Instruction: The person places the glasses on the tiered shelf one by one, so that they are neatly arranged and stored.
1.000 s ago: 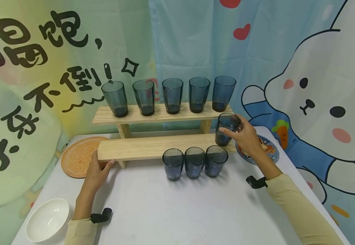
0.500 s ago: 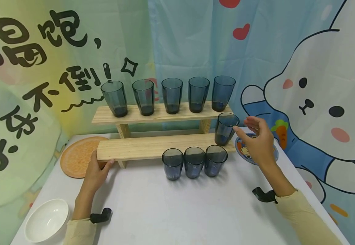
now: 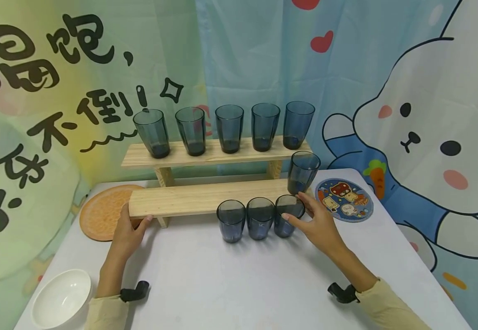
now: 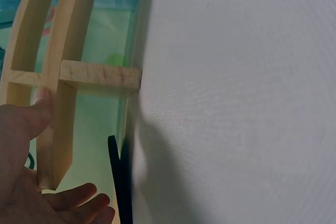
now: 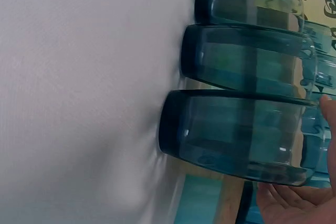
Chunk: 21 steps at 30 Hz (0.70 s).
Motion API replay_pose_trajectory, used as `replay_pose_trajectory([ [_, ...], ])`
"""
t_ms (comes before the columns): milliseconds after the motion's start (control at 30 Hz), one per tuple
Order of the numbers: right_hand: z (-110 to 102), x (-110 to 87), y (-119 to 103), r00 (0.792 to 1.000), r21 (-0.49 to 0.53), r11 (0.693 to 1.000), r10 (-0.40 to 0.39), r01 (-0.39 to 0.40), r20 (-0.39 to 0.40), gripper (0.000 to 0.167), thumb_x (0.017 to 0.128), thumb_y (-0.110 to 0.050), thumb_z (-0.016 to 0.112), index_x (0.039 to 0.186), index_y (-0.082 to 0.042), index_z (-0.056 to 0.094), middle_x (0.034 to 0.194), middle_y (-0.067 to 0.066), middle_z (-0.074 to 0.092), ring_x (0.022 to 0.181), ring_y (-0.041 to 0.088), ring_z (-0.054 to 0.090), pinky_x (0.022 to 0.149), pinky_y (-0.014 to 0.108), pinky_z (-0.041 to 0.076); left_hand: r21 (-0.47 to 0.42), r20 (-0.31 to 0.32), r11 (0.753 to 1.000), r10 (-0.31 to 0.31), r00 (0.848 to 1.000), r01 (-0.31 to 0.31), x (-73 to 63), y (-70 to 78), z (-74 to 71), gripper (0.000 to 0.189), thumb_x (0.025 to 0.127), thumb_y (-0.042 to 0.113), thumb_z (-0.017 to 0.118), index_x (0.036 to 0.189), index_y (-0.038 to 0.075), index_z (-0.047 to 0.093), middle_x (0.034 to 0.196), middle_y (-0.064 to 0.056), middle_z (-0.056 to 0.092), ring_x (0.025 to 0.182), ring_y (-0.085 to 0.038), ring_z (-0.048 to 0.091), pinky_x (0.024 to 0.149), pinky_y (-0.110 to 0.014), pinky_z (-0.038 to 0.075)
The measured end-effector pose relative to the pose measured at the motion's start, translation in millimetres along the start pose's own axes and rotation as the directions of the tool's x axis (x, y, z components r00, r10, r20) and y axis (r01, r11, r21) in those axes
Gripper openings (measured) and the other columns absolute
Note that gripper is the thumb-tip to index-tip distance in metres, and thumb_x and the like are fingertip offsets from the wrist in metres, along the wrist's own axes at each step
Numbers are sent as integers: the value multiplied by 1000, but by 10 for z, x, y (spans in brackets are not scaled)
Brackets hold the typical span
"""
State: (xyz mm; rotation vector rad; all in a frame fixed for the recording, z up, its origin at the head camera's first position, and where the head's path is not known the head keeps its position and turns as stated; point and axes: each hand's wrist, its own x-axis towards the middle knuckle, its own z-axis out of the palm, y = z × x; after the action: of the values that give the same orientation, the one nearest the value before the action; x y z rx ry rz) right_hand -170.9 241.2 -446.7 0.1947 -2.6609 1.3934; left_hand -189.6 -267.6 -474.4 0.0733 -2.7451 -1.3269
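Note:
My left hand (image 3: 130, 233) grips the left end of the lower board of a two-tier wooden shelf (image 3: 173, 198). In the left wrist view the thumb lies on the board's (image 4: 55, 145) edge, with the fingers past its end. My right hand (image 3: 319, 227) is around the rim of the rightmost blue tinted glass (image 3: 285, 224) in a front row on the table, thumb on the near side and fingers behind. Two like glasses (image 3: 259, 220) stand close beside it. Another glass (image 3: 302, 173) stands on the right end of the lower board.
Several matching glasses (image 3: 229, 130) line the upper board (image 3: 218, 158). An orange round mat (image 3: 102, 215) lies at the left, a patterned blue round mat (image 3: 346, 201) at the right. A white bowl (image 3: 61, 298) sits front left on the white table (image 3: 222, 284).
My right hand has let go of the glass on the lower board, drawn away, then come down and left to the rightmost front glass. The left hand has stayed on the board.

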Motion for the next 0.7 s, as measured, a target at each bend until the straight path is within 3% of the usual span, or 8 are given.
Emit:
replay_pose_trajectory([
  [200,46,30,44,1000,0,1000,25,-25,17,96,90,-50,83,160,-2,40,154,25,51,143,43,52,116,53,44,-11,-6,1000,15,1000,-15,0,2,9,83,109,26,62,164,-6,9,162,-38,28,154,-53,26,125,-65,22],
  [433,86,37,74,1000,-18,1000,-7,7,-7,95,88,-47,86,158,0,42,146,27,58,136,44,57,112,56,48,-14,-12,1000,18,1000,-19,6,-2,3,82,109,26,62,164,-6,10,162,-38,30,153,-52,29,124,-64,24],
  [700,86,34,56,1000,-24,1000,8,-9,-2,95,87,-45,87,157,1,41,145,28,58,136,44,57,111,56,49,2,-4,1000,-3,1000,3,8,1,3,84,109,26,61,164,-6,7,163,-38,27,154,-53,26,125,-64,22],
])
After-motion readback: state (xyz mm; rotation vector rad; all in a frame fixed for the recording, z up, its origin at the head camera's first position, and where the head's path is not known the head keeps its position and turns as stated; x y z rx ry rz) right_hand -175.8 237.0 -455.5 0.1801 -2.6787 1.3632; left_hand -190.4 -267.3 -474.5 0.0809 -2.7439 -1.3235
